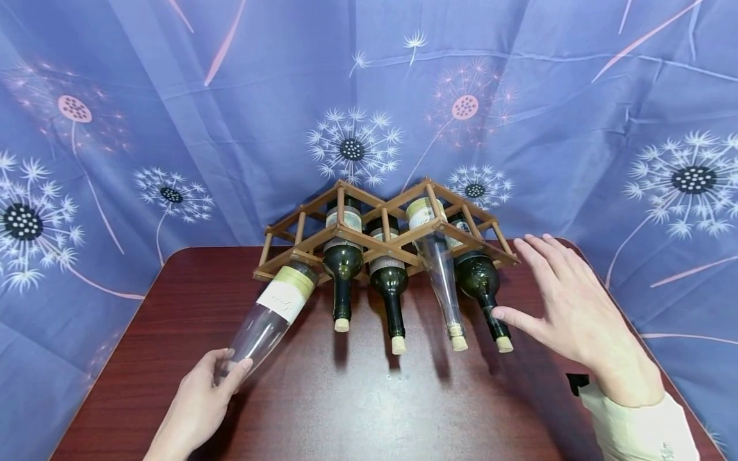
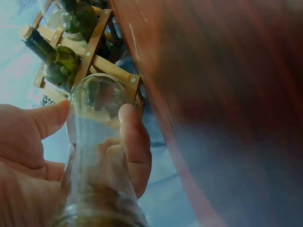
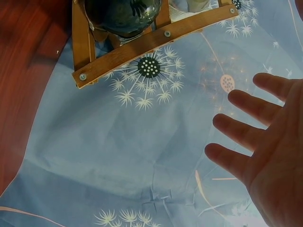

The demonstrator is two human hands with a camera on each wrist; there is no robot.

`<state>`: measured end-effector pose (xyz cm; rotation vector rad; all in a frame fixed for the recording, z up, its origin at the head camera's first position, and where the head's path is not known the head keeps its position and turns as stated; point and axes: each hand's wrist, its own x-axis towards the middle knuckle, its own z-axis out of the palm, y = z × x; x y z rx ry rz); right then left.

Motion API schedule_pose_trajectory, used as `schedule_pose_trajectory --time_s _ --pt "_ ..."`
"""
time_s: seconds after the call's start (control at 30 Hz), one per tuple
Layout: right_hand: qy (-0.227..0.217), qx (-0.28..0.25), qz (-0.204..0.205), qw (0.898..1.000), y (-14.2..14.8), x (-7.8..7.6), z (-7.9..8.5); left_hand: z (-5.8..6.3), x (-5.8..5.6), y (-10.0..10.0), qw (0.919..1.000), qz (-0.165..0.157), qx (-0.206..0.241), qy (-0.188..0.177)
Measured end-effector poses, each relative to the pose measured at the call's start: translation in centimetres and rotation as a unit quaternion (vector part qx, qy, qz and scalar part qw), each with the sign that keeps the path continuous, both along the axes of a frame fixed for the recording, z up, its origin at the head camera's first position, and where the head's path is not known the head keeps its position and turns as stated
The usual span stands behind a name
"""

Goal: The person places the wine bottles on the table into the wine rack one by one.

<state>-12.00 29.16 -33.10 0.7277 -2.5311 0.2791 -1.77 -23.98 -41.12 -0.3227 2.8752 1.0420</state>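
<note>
A clear glass bottle (image 1: 259,333) with a white and yellow-green label slants up to the left end of the wooden wine rack (image 1: 481,245). My left hand (image 1: 202,390) holds this bottle by its narrower near part, thumb and fingers on either side of the glass in the left wrist view. Its far end meets the rack's left cells; how far in is hidden. On the right, my right hand (image 1: 571,307) is raised with fingers spread and holds nothing. Its thumb appears close to a dark green bottle (image 1: 477,275); whether they touch I cannot tell.
The rack also holds two green bottles (image 1: 343,259) (image 1: 388,278) and another clear bottle (image 1: 439,262), corked necks pointing toward me. It stands at the back of a dark red-brown table (image 1: 369,410). Behind hangs a blue dandelion-print cloth (image 1: 277,128). A small black object (image 1: 576,383) shows near the right sleeve.
</note>
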Motion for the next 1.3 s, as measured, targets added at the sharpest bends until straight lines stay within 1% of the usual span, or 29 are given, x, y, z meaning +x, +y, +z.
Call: schedule_pose_trajectory --time_s 0.17,0.33,0.5,0.6,0.7,0.8,0.93,1.0,1.13,1.3 --pt "-0.009 0.003 0.001 1.000 -0.1 -0.1 -0.2 0.0 0.2 0.4 0.9993 0.007 0.035 -0.008" --pt "-0.020 0.004 0.000 1.000 0.0 -0.2 -0.3 -0.2 0.3 1.0 0.9953 0.016 0.094 -0.016" --pt "-0.024 0.006 0.001 1.000 0.0 -0.2 -0.5 -0.5 0.6 1.8 0.9853 0.026 0.167 -0.022" --pt "-0.026 0.006 0.000 1.000 0.0 -0.3 -0.5 -0.7 0.7 2.1 0.9786 0.027 0.202 -0.025" --pt "-0.027 0.005 0.001 1.000 0.0 -0.3 -0.5 -0.7 0.8 2.3 0.9741 0.024 0.222 -0.036" --pt "-0.026 0.004 0.002 1.000 0.0 -0.4 -0.5 -0.7 0.8 2.4 0.9717 0.021 0.231 -0.046" --pt "-0.027 0.004 0.002 1.000 0.0 -0.4 -0.5 -0.5 0.9 2.7 0.9678 0.024 0.246 -0.049" --pt "-0.027 0.004 0.002 1.000 0.0 -0.4 -0.5 -0.5 0.8 2.9 0.9639 0.027 0.260 -0.050" --pt "-0.030 0.005 0.002 1.000 0.1 -0.4 -0.6 -0.5 0.7 3.2 0.9517 0.033 0.301 -0.053" --pt "-0.045 0.005 0.000 0.999 0.1 -0.2 -0.9 -0.3 0.7 3.6 0.9414 0.034 0.331 -0.054"
